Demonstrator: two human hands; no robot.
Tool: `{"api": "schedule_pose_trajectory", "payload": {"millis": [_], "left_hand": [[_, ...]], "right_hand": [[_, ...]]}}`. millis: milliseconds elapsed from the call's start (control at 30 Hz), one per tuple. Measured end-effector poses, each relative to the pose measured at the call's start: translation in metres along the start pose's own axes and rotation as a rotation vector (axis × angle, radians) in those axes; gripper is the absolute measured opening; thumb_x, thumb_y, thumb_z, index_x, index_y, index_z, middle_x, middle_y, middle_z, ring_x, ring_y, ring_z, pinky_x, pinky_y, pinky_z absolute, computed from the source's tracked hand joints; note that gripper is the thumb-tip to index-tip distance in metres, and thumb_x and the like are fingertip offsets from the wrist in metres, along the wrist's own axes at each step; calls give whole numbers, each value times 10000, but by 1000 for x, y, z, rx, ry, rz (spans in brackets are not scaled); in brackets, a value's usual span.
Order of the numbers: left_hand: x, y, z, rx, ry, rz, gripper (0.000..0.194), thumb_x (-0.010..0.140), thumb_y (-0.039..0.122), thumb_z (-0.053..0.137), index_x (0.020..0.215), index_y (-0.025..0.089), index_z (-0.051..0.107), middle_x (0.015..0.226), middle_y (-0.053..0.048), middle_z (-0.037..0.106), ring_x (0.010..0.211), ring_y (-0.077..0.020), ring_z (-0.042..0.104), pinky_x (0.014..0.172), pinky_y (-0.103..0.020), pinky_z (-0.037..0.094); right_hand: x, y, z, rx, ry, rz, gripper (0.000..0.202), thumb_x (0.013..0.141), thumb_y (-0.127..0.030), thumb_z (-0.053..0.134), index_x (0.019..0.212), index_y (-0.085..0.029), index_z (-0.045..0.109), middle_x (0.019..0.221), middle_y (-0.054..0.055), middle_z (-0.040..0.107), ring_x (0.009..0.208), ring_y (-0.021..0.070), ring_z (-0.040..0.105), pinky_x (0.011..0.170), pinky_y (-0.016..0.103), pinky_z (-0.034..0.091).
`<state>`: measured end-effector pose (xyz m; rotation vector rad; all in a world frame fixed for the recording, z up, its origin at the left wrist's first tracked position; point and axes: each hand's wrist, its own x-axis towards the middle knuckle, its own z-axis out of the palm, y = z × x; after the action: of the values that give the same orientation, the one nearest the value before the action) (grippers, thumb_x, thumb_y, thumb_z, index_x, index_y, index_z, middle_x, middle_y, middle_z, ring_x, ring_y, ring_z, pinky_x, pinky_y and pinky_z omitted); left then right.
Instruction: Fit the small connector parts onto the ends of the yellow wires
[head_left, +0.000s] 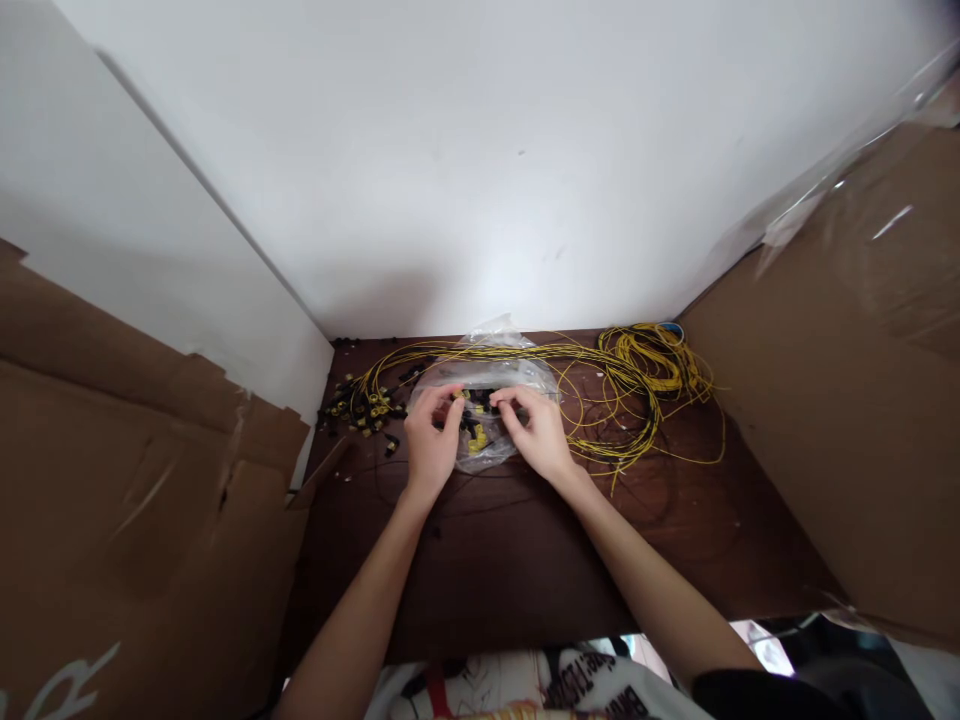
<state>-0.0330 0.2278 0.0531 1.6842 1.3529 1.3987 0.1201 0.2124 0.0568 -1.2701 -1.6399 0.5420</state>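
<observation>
A clear plastic bag (491, 460) lies on the dark brown table with small black and yellow pieces (478, 437) in it. Over its left side is my left hand (435, 440), thumb and forefinger drawn together near a tiny yellow bit. Facing it from the right, my right hand (536, 430) has its thumb and fingertips closed beside some black pieces. What either pinch holds is too small to make out. Behind the bag runs a bundle of yellow and black wires (525, 352), ending on the left in a pile of black and yellow connectors (367, 405).
Coiled yellow wire (652, 360) lies at the back right, with loose strands around it. Cardboard walls stand on the left (135, 480) and right (847, 400). A white panel (480, 180) closes off the back. The brown table (510, 560) reaches toward my body.
</observation>
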Motion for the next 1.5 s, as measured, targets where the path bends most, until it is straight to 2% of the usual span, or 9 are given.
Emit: {"api": "schedule_pose_trajectory", "payload": {"millis": [100,233,400,533,867,1133,1300,1500], "left_hand": [[1,0,-2,29,-27,17,172,831,203,538,957,171,649,874,-31,621,710,-117,542,653,-223,427],[0,0,-1,138,-119,40,188,830,182,527,960,174,664,801,-22,605,651,-114,505,646,-238,420],[-2,-1,-1,313,-203,152,179,825,182,534,937,174,673,806,-41,626,805,-177,511,749,-302,427],[-2,-4,-2,363,-253,201,178,839,190,520,939,180,667,851,-48,649,856,-197,505,798,-341,430],[-1,-6,-2,331,-274,195,183,846,196,519,955,189,666,898,-53,671,897,-195,525,825,-350,447],[-2,-8,-7,413,-280,221,196,834,188,525,973,190,662,848,-58,666,864,-212,514,786,-358,434],[0,-6,-8,374,-288,245,191,854,190,500,970,186,652,913,-54,669,919,-210,503,841,-361,424],[0,-7,-7,343,-395,292,226,870,180,470,1020,191,638,1030,-66,642,1076,-213,484,920,-380,399]], "right_hand": [[-2,5,3,-153,-71,-91,190,841,-121,454,881,-190,628,892,49,657,889,199,578,822,333,431],[-8,10,4,-306,-134,-119,180,842,-122,474,921,-187,622,922,54,642,914,214,543,811,347,395],[-11,8,3,-446,-114,-114,174,893,-214,458,899,-183,629,858,51,637,861,211,520,763,347,350],[-12,8,3,-542,-127,-109,199,903,-241,449,885,-186,640,815,48,635,820,212,493,743,351,315],[-15,9,6,-581,-120,-86,180,884,-252,483,890,-201,656,798,54,580,834,219,458,737,352,303],[-14,2,3,-598,-74,-100,283,904,-347,460,744,-191,635,860,64,584,892,224,461,786,378,291],[-14,0,2,-563,-122,-131,222,920,-269,426,902,-204,638,878,54,617,919,215,476,837,389,285],[-15,4,5,-564,-131,-120,208,890,-218,453,960,-212,649,1054,80,579,1015,236,450,846,398,297]]}}
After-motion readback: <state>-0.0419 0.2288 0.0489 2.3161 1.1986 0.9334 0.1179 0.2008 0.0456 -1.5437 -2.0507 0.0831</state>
